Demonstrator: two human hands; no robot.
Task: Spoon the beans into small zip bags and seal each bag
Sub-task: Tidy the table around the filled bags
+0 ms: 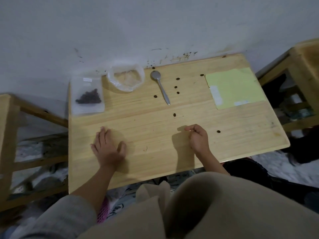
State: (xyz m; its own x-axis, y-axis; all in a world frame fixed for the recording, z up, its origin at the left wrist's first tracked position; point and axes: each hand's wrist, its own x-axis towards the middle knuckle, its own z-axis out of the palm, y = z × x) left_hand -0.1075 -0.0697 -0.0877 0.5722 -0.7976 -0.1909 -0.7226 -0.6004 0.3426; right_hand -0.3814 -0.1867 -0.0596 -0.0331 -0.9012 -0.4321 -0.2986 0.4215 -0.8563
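A small zip bag holding dark beans lies flat at the table's far left corner. Beside it stands a larger clear plastic bag, mouth open, with no beans visible inside. A metal spoon lies on the table, bowl toward the wall. Several loose beans are scattered around it, such as one bean mid-table and another bean right of my right hand. My left hand rests palm-down, fingers spread, holding nothing. My right hand is curled, thumb and forefinger pinched on what looks like a dark bean.
The wooden table stands against a stained white wall. A pale green sheet with white labels lies at the far right. Wooden shelf frames stand on both sides, the left frame and the right frame. My lap is under the near edge.
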